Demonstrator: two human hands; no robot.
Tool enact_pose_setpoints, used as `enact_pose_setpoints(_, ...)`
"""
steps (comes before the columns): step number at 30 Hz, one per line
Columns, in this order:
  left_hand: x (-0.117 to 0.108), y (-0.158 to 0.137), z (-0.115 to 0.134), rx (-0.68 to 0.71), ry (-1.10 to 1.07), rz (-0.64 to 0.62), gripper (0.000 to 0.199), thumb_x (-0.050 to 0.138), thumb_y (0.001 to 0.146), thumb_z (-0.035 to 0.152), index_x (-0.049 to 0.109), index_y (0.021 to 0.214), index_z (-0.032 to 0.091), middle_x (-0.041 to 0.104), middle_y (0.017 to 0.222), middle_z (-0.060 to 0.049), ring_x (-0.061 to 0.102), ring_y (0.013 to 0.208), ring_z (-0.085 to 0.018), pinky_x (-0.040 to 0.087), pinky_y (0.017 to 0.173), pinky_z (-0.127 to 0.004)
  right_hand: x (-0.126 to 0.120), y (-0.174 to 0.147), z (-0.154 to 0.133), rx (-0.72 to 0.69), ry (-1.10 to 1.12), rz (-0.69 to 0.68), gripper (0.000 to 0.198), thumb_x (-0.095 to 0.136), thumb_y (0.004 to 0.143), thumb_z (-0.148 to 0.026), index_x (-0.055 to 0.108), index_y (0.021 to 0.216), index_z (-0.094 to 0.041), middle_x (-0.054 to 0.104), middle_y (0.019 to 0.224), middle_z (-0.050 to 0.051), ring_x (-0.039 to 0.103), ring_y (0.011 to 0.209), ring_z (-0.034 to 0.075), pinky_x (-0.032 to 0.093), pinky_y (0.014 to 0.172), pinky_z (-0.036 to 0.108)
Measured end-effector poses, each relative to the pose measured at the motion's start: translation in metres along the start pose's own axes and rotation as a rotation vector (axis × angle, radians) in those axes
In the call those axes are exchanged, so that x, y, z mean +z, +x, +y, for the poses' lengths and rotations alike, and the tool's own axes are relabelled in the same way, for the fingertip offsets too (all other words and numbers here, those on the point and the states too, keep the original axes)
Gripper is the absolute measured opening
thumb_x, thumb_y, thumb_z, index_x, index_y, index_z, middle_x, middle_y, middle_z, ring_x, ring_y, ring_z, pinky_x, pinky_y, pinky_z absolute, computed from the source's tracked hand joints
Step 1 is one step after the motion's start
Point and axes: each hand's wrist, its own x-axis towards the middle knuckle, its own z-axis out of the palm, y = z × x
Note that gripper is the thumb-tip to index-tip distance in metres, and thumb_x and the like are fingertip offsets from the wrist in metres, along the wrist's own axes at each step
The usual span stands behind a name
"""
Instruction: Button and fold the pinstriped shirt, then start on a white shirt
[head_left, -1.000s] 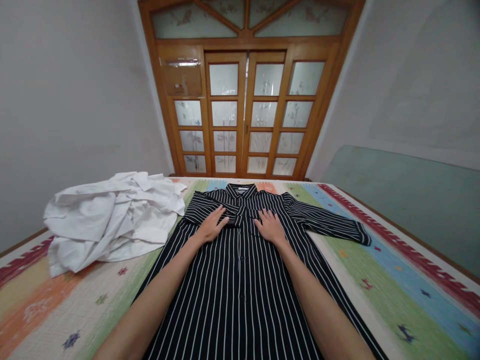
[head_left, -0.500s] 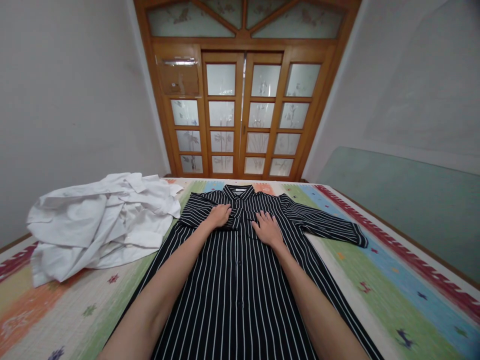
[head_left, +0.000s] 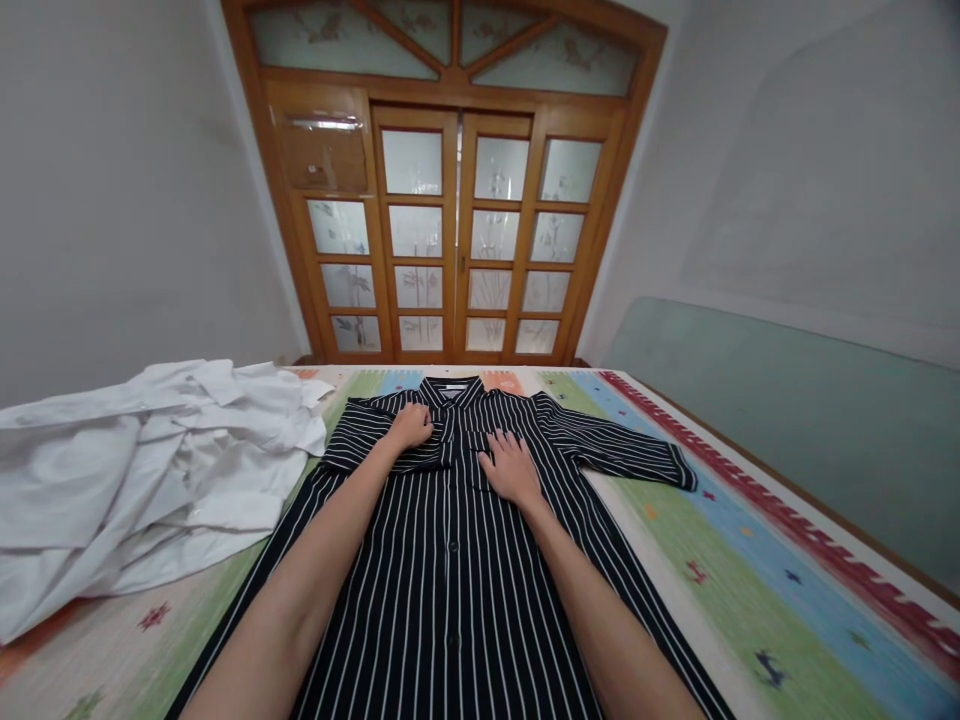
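Observation:
A black shirt with white stripes [head_left: 409,600] lies front up, its collar [head_left: 451,388] at the far end. Its left-hand sleeve [head_left: 360,440] is folded inward across the chest, while the right-hand sleeve [head_left: 630,455] stretches out to the side. My left hand [head_left: 411,427] rests on the folded sleeve with curled fingers, closed on the cloth; the fingertips are partly hidden. Flat on the chest, fingers spread, my right hand [head_left: 512,468] touches the shirt beside the button line.
A heap of white cloth [head_left: 225,460] lies to the left. Under everything is a colourful patterned mat [head_left: 675,540]. A pale green panel [head_left: 787,400] stands along the right side. Wooden doors with glass panes [head_left: 450,230] are beyond the far edge.
The view has turned slightly right, so everything sits further left. Both hands keep nearly the same places on the shirt, and the folded sleeve looks unchanged.

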Motion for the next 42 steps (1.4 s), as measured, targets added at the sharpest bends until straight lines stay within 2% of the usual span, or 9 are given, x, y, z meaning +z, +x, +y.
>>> enact_pose_setpoints(10,0.011,-0.006,-0.007,-0.108,-0.013,0.148,0.025,0.041,0.090,0.023,0.059,0.105,0.013,0.061,0.110,-0.013,0.054,0.103,-0.025,0.043,0.094,-0.037,0.001,-0.001,0.001,0.005,0.040,0.009,0.056,0.030,0.099,-0.042,0.041,0.145,-0.011,0.030,0.152,0.012,0.020,0.142,0.027,0.010,0.115,0.043)
enact_pose_setpoints(15,0.011,-0.022,-0.003,-0.237,0.044,0.227,0.035,0.036,0.091,0.022,0.057,0.116,0.011,0.057,0.122,-0.017,0.052,0.112,-0.029,0.044,0.096,-0.041,-0.001,-0.001,0.001,0.006,0.027,-0.007,0.057,0.030,0.099,-0.042,0.040,0.145,-0.011,0.030,0.153,0.011,0.020,0.142,0.027,0.010,0.115,0.042)
enact_pose_setpoints(18,0.011,-0.033,-0.007,-0.323,0.113,0.238,0.038,0.038,0.089,0.020,0.057,0.120,0.008,0.052,0.133,-0.020,0.043,0.126,-0.033,0.041,0.100,-0.044,-0.001,-0.001,0.001,0.016,0.020,-0.014,0.056,0.030,0.099,-0.042,0.040,0.146,-0.012,0.029,0.153,0.011,0.020,0.142,0.026,0.010,0.115,0.042)
enact_pose_setpoints(21,0.011,-0.043,-0.014,-0.404,0.174,0.275,0.049,0.036,0.092,0.031,0.050,0.129,0.002,0.042,0.144,-0.023,0.029,0.138,-0.038,0.032,0.108,-0.049,-0.001,0.000,0.001,0.014,0.002,-0.020,0.056,0.031,0.099,-0.042,0.039,0.146,-0.012,0.028,0.153,0.011,0.020,0.142,0.026,0.010,0.115,0.042)
enact_pose_setpoints(25,0.010,-0.054,-0.028,-0.506,0.157,0.139,0.065,0.026,0.095,0.045,0.042,0.137,-0.002,0.034,0.148,-0.027,0.026,0.139,-0.042,0.025,0.111,-0.053,-0.001,0.000,0.001,0.007,-0.002,-0.014,0.056,0.030,0.099,-0.041,0.039,0.146,-0.012,0.030,0.152,0.011,0.021,0.141,0.027,0.011,0.115,0.043)
enact_pose_setpoints(29,0.007,-0.060,-0.042,-0.450,0.122,-0.022,0.073,0.020,0.094,0.053,0.038,0.143,0.002,0.029,0.153,-0.022,0.023,0.142,-0.039,0.021,0.114,-0.051,0.002,0.001,0.003,0.006,0.001,-0.012,0.056,0.031,0.099,-0.041,0.040,0.146,-0.011,0.029,0.153,0.011,0.021,0.141,0.027,0.010,0.115,0.043)
enact_pose_setpoints(33,0.006,-0.063,-0.043,-0.471,0.122,-0.016,0.073,0.022,0.092,0.057,0.037,0.145,0.009,0.028,0.154,-0.018,0.023,0.142,-0.038,0.022,0.113,-0.054,0.004,0.002,0.004,0.017,-0.007,-0.025,0.056,0.031,0.099,-0.042,0.040,0.146,-0.012,0.028,0.153,0.010,0.020,0.142,0.026,0.010,0.115,0.042)
enact_pose_setpoints(37,0.006,-0.066,-0.035,-0.513,0.130,0.003,0.072,0.021,0.093,0.055,0.037,0.145,0.007,0.027,0.154,-0.020,0.022,0.142,-0.039,0.020,0.113,-0.055,0.003,0.002,0.004,0.013,-0.004,-0.027,0.056,0.029,0.099,-0.042,0.039,0.146,-0.012,0.028,0.153,0.010,0.020,0.142,0.026,0.010,0.115,0.042)
enact_pose_setpoints(42,0.002,-0.073,-0.038,-0.429,0.109,-0.016,0.067,0.021,0.095,0.052,0.038,0.145,0.011,0.031,0.153,-0.016,0.023,0.142,-0.036,0.021,0.113,-0.054,0.001,0.001,0.004,0.004,-0.031,-0.042,0.057,0.029,0.099,-0.042,0.038,0.147,-0.012,0.027,0.154,0.011,0.020,0.142,0.027,0.011,0.115,0.043)
